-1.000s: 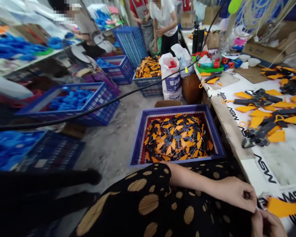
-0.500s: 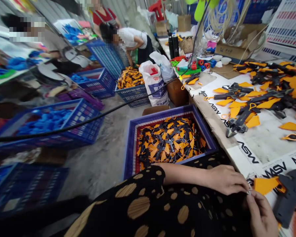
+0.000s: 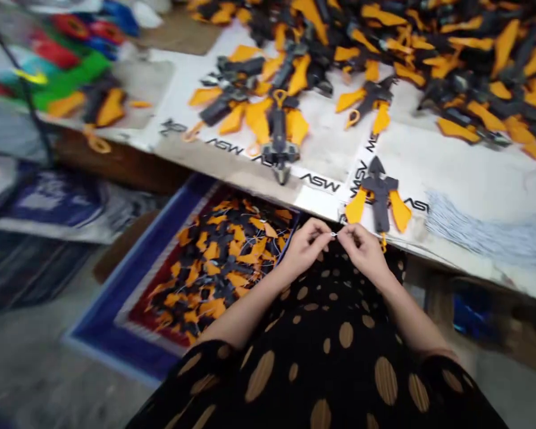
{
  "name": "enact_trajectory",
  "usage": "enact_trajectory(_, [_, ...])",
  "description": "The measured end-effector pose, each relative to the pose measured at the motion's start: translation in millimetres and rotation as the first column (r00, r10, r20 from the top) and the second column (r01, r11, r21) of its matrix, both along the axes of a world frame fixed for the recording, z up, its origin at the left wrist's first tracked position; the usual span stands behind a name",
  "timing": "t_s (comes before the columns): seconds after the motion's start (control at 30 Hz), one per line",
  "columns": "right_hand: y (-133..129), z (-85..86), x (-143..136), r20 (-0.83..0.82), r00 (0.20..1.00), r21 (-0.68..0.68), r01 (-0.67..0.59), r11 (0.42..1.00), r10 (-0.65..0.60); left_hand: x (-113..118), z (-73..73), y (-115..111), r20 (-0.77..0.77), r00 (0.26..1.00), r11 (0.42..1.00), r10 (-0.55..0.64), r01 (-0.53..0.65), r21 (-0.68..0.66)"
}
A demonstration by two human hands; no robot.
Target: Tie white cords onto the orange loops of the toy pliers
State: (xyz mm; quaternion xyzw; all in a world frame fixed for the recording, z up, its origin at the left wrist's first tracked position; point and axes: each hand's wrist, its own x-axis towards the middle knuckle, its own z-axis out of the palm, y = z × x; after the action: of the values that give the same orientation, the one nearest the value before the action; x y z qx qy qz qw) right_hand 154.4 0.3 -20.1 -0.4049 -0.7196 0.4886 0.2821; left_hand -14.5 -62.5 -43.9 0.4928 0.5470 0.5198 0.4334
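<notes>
My left hand (image 3: pixel 306 247) and my right hand (image 3: pixel 364 250) meet in front of the table edge, above my lap. Both are closed in a pinch on a short bit of thin white string (image 3: pixel 333 234), most of it hidden by the fingers. Just beyond my right hand, a black plastic toy with orange wings (image 3: pixel 378 199) lies on the table, its orange ring end by the edge. To the right, a bundle of pale string (image 3: pixel 486 229) is spread along the table.
More black-and-orange toys (image 3: pixel 277 128) lie across the table (image 3: pixel 326 161), heaped towards the back right. Below it at left, a blue crate (image 3: pixel 111 325) holds many such toys with strings. Red and green plastic parts (image 3: pixel 78 80) and a black cable (image 3: pixel 24 89) are at upper left.
The view has swung right and down from the room to the table, so the co-workers are out of sight. My hands still pinch together at the table edge.
</notes>
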Motion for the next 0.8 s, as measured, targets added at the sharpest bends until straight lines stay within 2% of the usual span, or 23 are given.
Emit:
enact_trajectory(0.03, [0, -0.2, 2, -0.014, 1.0, -0.026, -0.005, 1.0, 0.005, -1, -3.5, 1, -0.036, 0.999, 0.999, -0.026, 0.027, 0.028])
enact_trajectory(0.1, [-1, -0.4, 5, -0.039, 0.999, -0.056, -0.017, 0.998, 0.014, -5, -8.1, 2, -0.208, 0.976, 0.987, -0.062, 0.091, 0.131])
enact_trajectory(0.23, [-3, -0.6, 7, -0.067, 0.997, -0.084, -0.038, 0.996, 0.033, -10, -8.2, 10, -0.615, 0.788, 0.934, -0.021, 0.234, 0.269])
enact_trajectory(0.33, [-4, 0.2, 8, -0.074, 0.996, -0.076, -0.048, 0.996, 0.043, -13, -2.6, 18, -0.732, 0.681, 0.908, 0.01, 0.3, 0.291])
enact_trajectory(0.47, [-7, 1.2, 13, 0.001, 0.999, 0.007, -0.037, 0.999, 0.037, -23, 7.6, 16, -0.799, 0.601, 0.859, -0.007, 0.412, 0.303])
enact_trajectory(0.53, [-5, -0.6, 17, 0.047, 0.999, 0.037, -0.018, 0.999, 0.016, -31, 10.0, 15, -0.805, 0.593, 0.854, -0.004, 0.42, 0.305])
enact_trajectory(0.6, [-2, -2.4, 22, 0.066, 0.998, 0.039, -0.029, 0.999, 0.026, -36, 10.7, 15, -0.797, 0.603, 0.877, -0.015, 0.392, 0.279])
enact_trajectory(0.7, [-11, 2.6, 32, 0.082, 0.993, 0.053, -0.094, 0.994, 0.089, -26, 15.4, 14, -0.748, 0.655, 0.907, -0.104, 0.37, 0.199])
enact_trajectory(0.77, [-21, 7.8, 51, 0.136, 0.991, 0.101, -0.025, 0.995, 0.011, -16, 20.5, 17, -0.699, 0.699, 0.919, -0.147, 0.357, 0.164])
enact_trajectory(0.8, [-19, 7.9, 64, 0.163, 0.985, 0.168, 0.029, 0.985, -0.057, -15, 23.1, 23, -0.687, 0.709, 0.918, -0.16, 0.363, 0.161])
